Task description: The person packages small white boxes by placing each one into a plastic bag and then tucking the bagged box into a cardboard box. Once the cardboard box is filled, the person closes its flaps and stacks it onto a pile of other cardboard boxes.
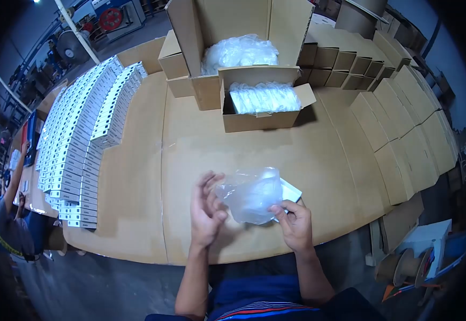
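Both of my hands hold a clear plastic bag (251, 193) just above the cardboard-covered table (147, 176). My left hand (207, 208) grips the bag's left edge with the fingers up. My right hand (295, 222) pinches its lower right corner. A small white box (290, 189) lies on the table behind the bag, partly hidden by it.
An open carton of plastic-wrapped items (264, 99) stands ahead, with a larger open carton (238, 51) behind it. Rows of small white boxes (83, 134) fill the left side. Folded brown boxes (404, 123) line the right. Another person (8, 214) stands at far left.
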A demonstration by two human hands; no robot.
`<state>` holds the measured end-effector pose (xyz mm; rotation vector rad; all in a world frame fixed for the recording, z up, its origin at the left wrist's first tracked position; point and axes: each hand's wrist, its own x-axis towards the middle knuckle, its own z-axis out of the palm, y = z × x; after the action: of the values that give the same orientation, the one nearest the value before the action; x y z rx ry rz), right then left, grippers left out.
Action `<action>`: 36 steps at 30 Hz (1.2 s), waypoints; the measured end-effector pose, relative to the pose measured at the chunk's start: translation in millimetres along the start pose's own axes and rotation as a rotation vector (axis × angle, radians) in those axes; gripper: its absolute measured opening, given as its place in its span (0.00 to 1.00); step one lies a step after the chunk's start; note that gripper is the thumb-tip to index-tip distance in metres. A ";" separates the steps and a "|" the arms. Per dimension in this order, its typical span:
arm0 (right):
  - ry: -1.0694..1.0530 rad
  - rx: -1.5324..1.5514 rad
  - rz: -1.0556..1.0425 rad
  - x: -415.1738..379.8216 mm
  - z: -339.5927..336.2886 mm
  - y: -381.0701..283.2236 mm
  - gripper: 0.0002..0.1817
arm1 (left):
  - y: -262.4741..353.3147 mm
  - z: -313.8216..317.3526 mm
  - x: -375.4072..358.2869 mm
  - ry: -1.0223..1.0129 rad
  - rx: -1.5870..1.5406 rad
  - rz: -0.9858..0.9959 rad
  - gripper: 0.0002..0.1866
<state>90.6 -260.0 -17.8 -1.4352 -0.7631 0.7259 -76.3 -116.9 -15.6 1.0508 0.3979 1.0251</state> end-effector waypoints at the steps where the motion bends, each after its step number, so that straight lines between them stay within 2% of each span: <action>1: -0.004 0.017 0.024 0.0 2.4 1.6 0.11 | -4.7 2.6 -8.4 -0.042 0.012 -0.062 0.48; 2: -0.009 0.034 0.049 -0.7 4.7 4.0 0.11 | -9.0 6.8 -13.5 -0.083 0.024 -0.125 0.47; 5: -0.029 -0.149 -0.142 -3.4 8.7 24.0 0.12 | -8.6 10.8 -18.1 -0.130 0.378 -0.196 0.42; 8: -0.022 -0.019 -0.150 -5.1 10.2 13.3 0.10 | -12.2 14.1 -21.3 -0.028 0.449 -0.131 0.34; 9: -0.005 0.123 -0.118 -4.8 5.9 12.2 0.10 | -10.9 14.9 -21.5 -0.025 0.470 -0.091 0.33; 12: 0.013 -0.044 -0.098 15.5 -27.6 2.5 0.18 | -5.6 15.4 -25.5 -0.023 0.523 -0.030 0.32; 15: 0.148 0.229 -0.357 35.9 -14.9 -42.1 0.25 | -4.3 14.0 -32.6 -0.029 0.535 -0.053 0.33; 18: 0.023 0.295 -0.602 48.5 -13.4 -57.8 0.28 | -5.5 15.8 -34.4 -0.021 0.509 -0.042 0.34; 19: 0.039 0.239 -0.599 48.5 -9.1 -69.4 0.25 | -7.1 15.6 -35.3 -0.026 0.499 -0.045 0.34; 22: -0.242 0.021 -0.682 56.5 -15.6 -83.2 0.26 | -4.8 16.3 -35.9 -0.019 0.499 -0.062 0.35; 26: -0.438 -0.056 -0.751 70.9 -11.4 -96.5 0.22 | -8.2 10.2 -34.7 -0.022 0.537 -0.065 0.35; 30: -0.536 -0.262 -0.794 82.0 -8.9 -117.9 0.21 | -6.7 10.8 -34.1 -0.020 0.557 -0.030 0.33; 31: -0.518 -0.288 -0.715 79.7 -5.6 -121.5 0.20 | -7.7 11.3 -34.3 -0.021 0.545 -0.033 0.34; 34: -0.619 -0.262 -0.718 87.9 0.5 -117.9 0.19 | -6.9 13.2 -33.3 -0.021 0.562 -0.018 0.35; 36: -0.615 -0.208 -0.647 85.2 8.4 -114.6 0.14 | -5.9 15.1 -32.7 -0.001 0.558 -0.007 0.35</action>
<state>130.8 -187.2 98.6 -1.0319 -1.7225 0.5807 -79.2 -153.1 -19.3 1.5439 0.7108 0.9263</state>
